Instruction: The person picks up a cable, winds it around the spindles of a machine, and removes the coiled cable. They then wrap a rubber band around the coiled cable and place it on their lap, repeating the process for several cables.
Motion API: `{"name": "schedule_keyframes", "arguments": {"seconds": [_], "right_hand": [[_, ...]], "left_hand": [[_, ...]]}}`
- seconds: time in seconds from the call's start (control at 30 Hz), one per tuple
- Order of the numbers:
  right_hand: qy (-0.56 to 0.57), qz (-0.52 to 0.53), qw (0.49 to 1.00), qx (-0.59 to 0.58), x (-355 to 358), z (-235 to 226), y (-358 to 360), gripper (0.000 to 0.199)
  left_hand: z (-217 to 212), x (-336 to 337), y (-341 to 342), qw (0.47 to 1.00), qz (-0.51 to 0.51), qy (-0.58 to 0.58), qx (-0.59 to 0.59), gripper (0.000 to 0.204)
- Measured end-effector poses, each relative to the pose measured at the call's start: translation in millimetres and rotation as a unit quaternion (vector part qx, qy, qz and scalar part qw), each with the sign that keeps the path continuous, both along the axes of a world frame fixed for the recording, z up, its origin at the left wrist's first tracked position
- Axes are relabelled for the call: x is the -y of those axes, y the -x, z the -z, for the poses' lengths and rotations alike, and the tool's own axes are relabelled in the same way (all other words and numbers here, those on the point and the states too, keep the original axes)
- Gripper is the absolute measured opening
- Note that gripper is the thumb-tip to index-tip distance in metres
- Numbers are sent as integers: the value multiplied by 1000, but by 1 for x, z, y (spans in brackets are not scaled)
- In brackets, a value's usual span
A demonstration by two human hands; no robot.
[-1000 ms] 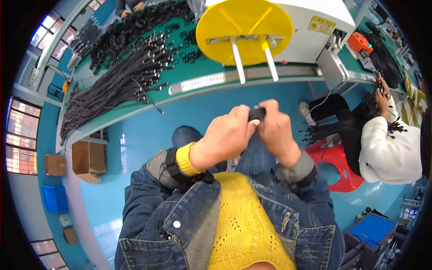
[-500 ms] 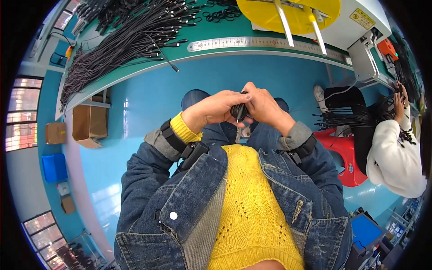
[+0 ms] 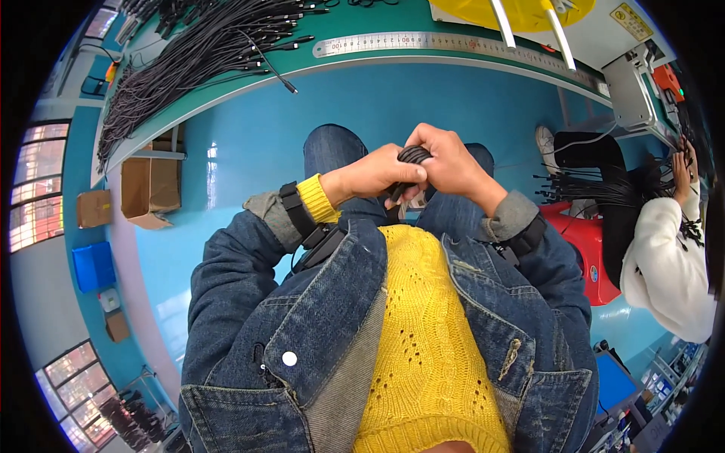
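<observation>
Both hands meet over my lap, above my jeans. My left hand (image 3: 377, 175) and my right hand (image 3: 451, 162) together grip a small coiled bundle of black cable (image 3: 412, 155), which shows between the fingers; most of it is hidden by them. A short end of the cable hangs below the hands. I wear a denim jacket over a yellow sweater, with black bands on both wrists.
A green workbench (image 3: 355, 53) runs along the top with a heap of black cables (image 3: 189, 53), a metal ruler (image 3: 445, 44) and a yellow reel (image 3: 521, 11). Another person (image 3: 664, 241) sits at right on a red stool (image 3: 581, 234), handling cables. Cardboard boxes (image 3: 147, 185) stand at left.
The view has tilted down, so the bench and reel slid toward the top edge. My hands stay together on the cable bundle, now lower and closer to my body.
</observation>
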State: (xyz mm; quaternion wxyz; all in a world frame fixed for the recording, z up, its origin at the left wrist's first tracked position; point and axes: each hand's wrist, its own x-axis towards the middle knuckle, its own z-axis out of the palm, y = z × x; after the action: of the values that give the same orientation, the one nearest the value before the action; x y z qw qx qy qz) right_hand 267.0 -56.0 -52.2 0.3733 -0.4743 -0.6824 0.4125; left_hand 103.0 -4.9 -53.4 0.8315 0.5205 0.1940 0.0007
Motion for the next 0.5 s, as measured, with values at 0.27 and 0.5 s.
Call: {"name": "schedule_keyframes", "arguments": {"seconds": [0.27,0.5], "right_hand": [[18,40,996,75,8,10,5,16],[-68,-21,962,265,12,16,8,15]], "left_hand": [[-15,-1,0,978,54,106,-172,35],[10,8,3,985,104,53,-126,30]]}}
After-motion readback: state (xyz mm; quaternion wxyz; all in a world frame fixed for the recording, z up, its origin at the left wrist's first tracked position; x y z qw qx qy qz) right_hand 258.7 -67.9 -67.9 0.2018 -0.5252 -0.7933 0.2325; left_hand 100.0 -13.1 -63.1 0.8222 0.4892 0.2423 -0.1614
